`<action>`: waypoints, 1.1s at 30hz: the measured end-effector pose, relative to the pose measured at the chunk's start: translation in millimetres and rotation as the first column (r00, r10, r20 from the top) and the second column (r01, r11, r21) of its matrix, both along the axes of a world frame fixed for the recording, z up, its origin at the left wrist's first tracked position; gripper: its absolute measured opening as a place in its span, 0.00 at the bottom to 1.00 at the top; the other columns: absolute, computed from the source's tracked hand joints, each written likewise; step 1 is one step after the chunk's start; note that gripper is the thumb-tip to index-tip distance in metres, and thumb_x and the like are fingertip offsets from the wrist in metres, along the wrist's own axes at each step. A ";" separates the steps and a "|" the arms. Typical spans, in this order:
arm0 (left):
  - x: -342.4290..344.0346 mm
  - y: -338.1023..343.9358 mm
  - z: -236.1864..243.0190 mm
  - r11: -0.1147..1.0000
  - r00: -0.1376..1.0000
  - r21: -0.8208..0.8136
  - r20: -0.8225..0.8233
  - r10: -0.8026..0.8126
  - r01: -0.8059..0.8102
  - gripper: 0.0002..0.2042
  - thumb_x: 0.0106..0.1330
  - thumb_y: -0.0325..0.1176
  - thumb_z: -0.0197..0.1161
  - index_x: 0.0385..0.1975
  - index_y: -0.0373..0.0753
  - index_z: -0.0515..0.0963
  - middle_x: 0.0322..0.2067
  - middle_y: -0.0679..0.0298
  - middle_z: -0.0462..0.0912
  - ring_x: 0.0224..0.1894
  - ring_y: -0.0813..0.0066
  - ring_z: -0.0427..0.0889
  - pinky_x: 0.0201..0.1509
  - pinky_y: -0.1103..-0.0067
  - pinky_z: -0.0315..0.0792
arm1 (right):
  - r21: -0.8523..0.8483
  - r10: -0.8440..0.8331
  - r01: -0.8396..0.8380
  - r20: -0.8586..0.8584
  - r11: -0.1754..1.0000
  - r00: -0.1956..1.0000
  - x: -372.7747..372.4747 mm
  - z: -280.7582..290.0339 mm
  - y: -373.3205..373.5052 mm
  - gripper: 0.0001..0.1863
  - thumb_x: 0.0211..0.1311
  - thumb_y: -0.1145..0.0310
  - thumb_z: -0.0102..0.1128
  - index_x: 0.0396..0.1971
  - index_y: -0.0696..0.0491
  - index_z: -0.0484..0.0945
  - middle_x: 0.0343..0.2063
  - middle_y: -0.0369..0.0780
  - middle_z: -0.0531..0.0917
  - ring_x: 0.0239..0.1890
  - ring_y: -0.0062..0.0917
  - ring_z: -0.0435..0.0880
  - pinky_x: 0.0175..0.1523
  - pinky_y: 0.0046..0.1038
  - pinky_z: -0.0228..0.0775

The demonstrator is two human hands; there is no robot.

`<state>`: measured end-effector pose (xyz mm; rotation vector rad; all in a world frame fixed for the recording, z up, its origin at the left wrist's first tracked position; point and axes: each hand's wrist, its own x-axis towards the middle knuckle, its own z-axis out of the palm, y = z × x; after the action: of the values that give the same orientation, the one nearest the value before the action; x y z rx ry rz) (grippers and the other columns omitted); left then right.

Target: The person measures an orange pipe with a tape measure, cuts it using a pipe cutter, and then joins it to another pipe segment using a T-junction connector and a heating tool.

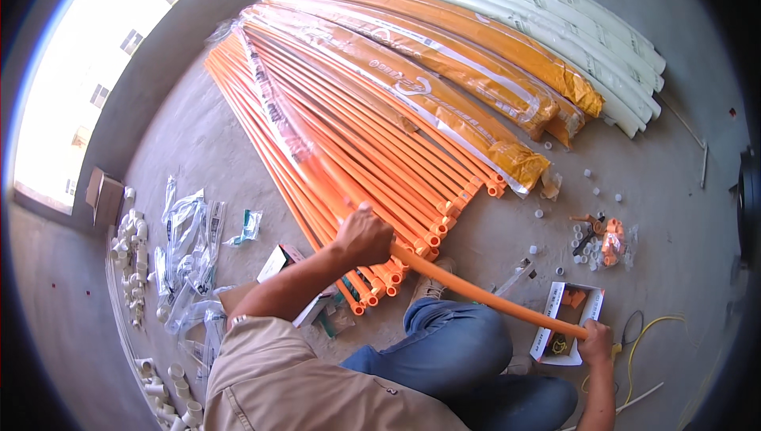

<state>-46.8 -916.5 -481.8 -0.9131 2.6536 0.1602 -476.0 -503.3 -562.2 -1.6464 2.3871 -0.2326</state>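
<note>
An orange plastic pipe (483,297) lies slantwise across in front of me, over my bent knees. My left hand (365,238) is closed around it near the middle of the view. At its near right end, my right hand (594,344) grips the pipe close to the tip. Beyond my left hand the pipe looks smeared by motion and runs toward a clear printed plastic sleeve (273,106); whether it is inside the sleeve I cannot tell. Underneath, many orange pipes (349,157) lie fanned out on the floor, several with fittings on their near ends.
Orange wrapped pipe bundles (444,98) and white-wrapped pipes (547,19) lie at the back. A small open box (596,304) stands by my right hand, with scattered white fittings (583,249) beyond. Plastic bags (190,241) and white pipe fittings (131,249) lie left.
</note>
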 end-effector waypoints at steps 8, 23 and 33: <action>31.7 69.5 -96.9 0.948 0.970 0.235 -0.057 0.235 -0.216 0.08 0.57 0.36 0.63 0.28 0.40 0.85 0.27 0.51 0.86 0.34 0.51 0.88 0.36 0.60 0.79 | 0.184 0.104 -0.056 -0.268 0.981 0.958 -25.4 44.6 0.4 0.12 0.44 0.72 0.71 0.24 0.54 0.74 0.25 0.47 0.81 0.32 0.48 0.82 0.38 0.49 0.73; 3.1 35.7 -125.2 0.961 0.965 0.271 -0.236 0.117 -0.051 0.06 0.54 0.34 0.64 0.29 0.40 0.82 0.27 0.52 0.86 0.34 0.51 0.88 0.43 0.62 0.80 | 0.423 -0.101 0.192 -0.227 0.885 0.969 28.2 82.2 21.3 0.09 0.49 0.66 0.73 0.25 0.54 0.83 0.27 0.53 0.83 0.35 0.53 0.83 0.41 0.50 0.75; 123.0 -21.9 -161.7 0.950 0.927 0.114 -0.211 0.309 -0.291 0.05 0.54 0.32 0.64 0.28 0.40 0.78 0.27 0.55 0.83 0.39 0.52 0.84 0.48 0.61 0.74 | 0.514 0.083 -0.052 -0.037 0.856 0.996 107.8 84.2 -88.5 0.17 0.54 0.55 0.73 0.26 0.54 0.84 0.28 0.50 0.85 0.35 0.48 0.84 0.42 0.45 0.76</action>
<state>76.2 -938.4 -643.6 -1.3427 2.6662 0.4669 -368.2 -591.7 -478.0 -1.4817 2.1606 0.4393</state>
